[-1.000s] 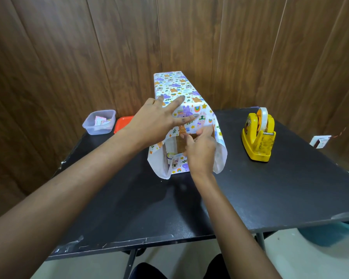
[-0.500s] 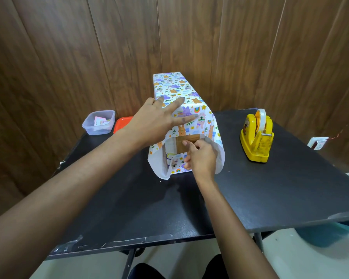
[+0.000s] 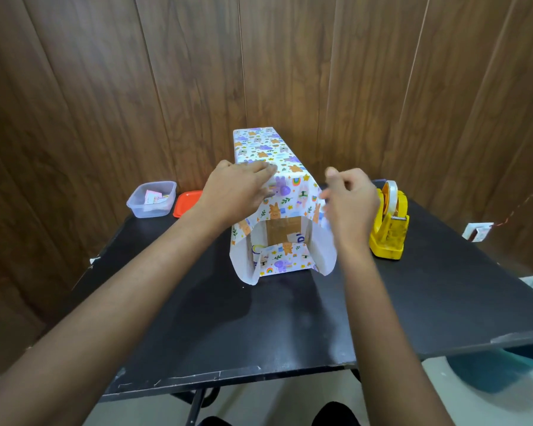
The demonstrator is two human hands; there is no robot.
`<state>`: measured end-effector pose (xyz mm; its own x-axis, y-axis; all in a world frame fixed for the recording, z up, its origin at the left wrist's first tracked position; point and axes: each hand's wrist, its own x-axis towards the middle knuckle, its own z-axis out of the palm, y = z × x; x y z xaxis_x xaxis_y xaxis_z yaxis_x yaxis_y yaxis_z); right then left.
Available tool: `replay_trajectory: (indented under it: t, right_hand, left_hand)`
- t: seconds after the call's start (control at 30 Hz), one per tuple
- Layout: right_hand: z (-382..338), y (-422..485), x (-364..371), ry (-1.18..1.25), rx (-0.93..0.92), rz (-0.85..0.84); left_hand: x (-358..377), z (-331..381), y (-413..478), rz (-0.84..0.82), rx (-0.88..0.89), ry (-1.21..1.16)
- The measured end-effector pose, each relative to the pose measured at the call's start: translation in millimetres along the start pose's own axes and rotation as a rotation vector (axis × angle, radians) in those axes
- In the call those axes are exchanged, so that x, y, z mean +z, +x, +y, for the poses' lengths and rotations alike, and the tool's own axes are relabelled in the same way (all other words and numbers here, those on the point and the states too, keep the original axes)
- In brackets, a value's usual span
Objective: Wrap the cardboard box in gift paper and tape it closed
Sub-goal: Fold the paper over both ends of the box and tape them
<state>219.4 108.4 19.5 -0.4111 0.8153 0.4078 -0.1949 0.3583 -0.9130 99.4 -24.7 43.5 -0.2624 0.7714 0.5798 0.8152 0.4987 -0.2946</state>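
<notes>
1. Black table (image 3: 443, 287): the work sits at the middle of it, long axis running away from the wearer toward the wood wall.
2. Gift paper (image 3: 268, 155): it covers the top and the visible long side smoothly. Judged: the main wrap round the body is done. Far end not visible.
3. Near end is open. Brown cardboard box (image 3: 282, 230) shows through the gap. A printed flap is turned up along the bottom and a short one hangs from the top. The two side flaps stand out loose, white inner face showing.
4. Left hand (image 3: 237, 192): flat on top of the paper near the open end, fingers straight, pressing down.
5. Right hand (image 3: 351, 201): apart from the left, at the right side flap, fingers curled. Blurred, so cannot tell if it pinches the paper edge or anything else.
6. Yellow tape dispenser (image 3: 388, 222): just right of that hand, roll loaded.
7. Clear tub (image 3: 152, 198) and orange lid (image 3: 187, 203): far left, out of play.
8. Judged left to do: fold in the side flaps, close the near end, tape it, check the far end.
</notes>
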Motion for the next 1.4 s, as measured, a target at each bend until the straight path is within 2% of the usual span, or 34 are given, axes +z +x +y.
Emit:
replay_trajectory:
  t: [0.03,0.1,0.2,0.23,0.3,0.37,0.47,0.57,0.67,0.8,0.9,1.1,1.2,1.3,1.33,1.4]
  right_hand:
    - [8.2,12.8,-4.9,-0.005,0.054,0.031]
    - [30.5,31.8,-9.0,0.045,0.335,0.010]
    - [81.1,43.3,-1.2,0.102,0.811,-0.259]
    - [98.4,44.3,2.4,0.092,0.919,-0.371]
    - [117.9,47.3,9.5,0.087,0.999,-0.525]
    - [114.6,48.7,12.5,0.107,1.024,-0.605]
    - [113.5,50.3,15.1,0.099,1.012,-0.616]
    - [115.9,47.2,24.5,0.121,1.008,-0.704]
    - [113.1,44.1,29.7,0.150,0.980,-0.782]
    - [106.1,50.0,12.1,0.191,0.930,-0.716]
    - [95.5,57.1,-17.6,0.192,0.817,-0.645]
    - [50.2,75.5,-51.3,0.082,0.587,-0.579]
    - [48.9,67.7,-45.2,-0.020,0.534,-0.596]
    - [62.2,52.3,-42.5,-0.063,0.548,-0.607]
    - [66.6,48.3,-42.8,-0.036,0.556,-0.585]
    - [73.5,42.4,-44.1,-0.009,0.536,-0.487]
  left_hand:
    - [0.1,-1.4,1.4,0.027,-0.029,-0.003]
    - [0.7,-3.8,2.1,0.028,-0.116,-0.008]
    - [-0.7,-11.3,0.7,0.057,-0.268,-0.151]
    - [-1.1,-12.9,-3.5,0.069,-0.289,-0.201]
    - [-2.5,-18.4,-15.5,0.068,-0.354,-0.306]
    - [-4.9,-26.4,-28.5,0.073,-0.460,-0.417]
    - [-4.8,-39.9,-38.8,0.123,-0.642,-0.547]
    - [1.4,-46.8,-39.9,0.164,-0.861,-0.819]
    - [8.0,-45.1,-39.8,0.154,-0.939,-1.084]
    - [10.4,-30.5,-44.9,0.156,-0.930,-1.319]
    - [19.1,-6.3,-57.9,0.220,-0.961,-1.500]
    - [61.3,34.1,-84.0,0.235,-1.224,-1.764]
    - [68.2,43.2,-93.1,0.182,-1.301,-1.768]
    - [71.5,42.4,-102.7,0.036,-1.283,-1.605]
    - [71.5,41.4,-104.6,0.032,-1.305,-1.558]
    - [69.7,40.6,-106.0,0.141,-1.389,-1.459]
